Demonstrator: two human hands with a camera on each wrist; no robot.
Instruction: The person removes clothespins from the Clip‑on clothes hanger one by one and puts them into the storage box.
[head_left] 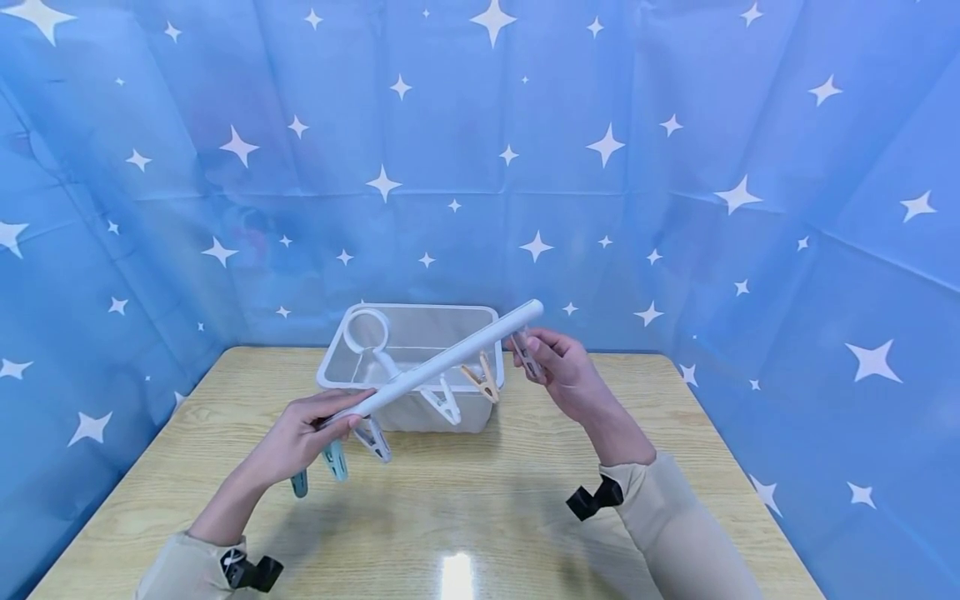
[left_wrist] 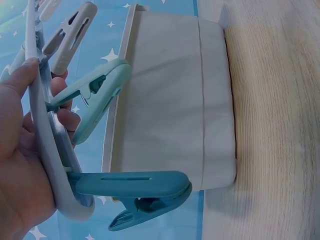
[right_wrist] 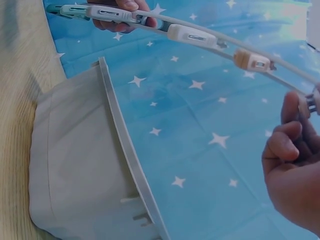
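Observation:
A white clip hanger (head_left: 442, 358) is held up slantwise, its right end higher, with its round hook (head_left: 366, 331) over the bin. My left hand (head_left: 300, 433) grips the bar near its lower left end. Close by that hand hang a dark teal clothespin (left_wrist: 135, 185), a light teal clothespin (left_wrist: 102, 97) and a pale grey clothespin (head_left: 372, 439). Farther along the bar are a white clothespin (head_left: 442, 402) and a peach clothespin (head_left: 483, 379). My right hand (head_left: 562, 375) pinches a greyish clothespin (head_left: 528, 358) under the bar's upper right end.
A whitish plastic bin (head_left: 427, 412) stands on the wooden table (head_left: 465, 500) toward the back, just behind and below the hanger. A blue curtain (head_left: 480, 217) with white stars surrounds the table at the back and sides.

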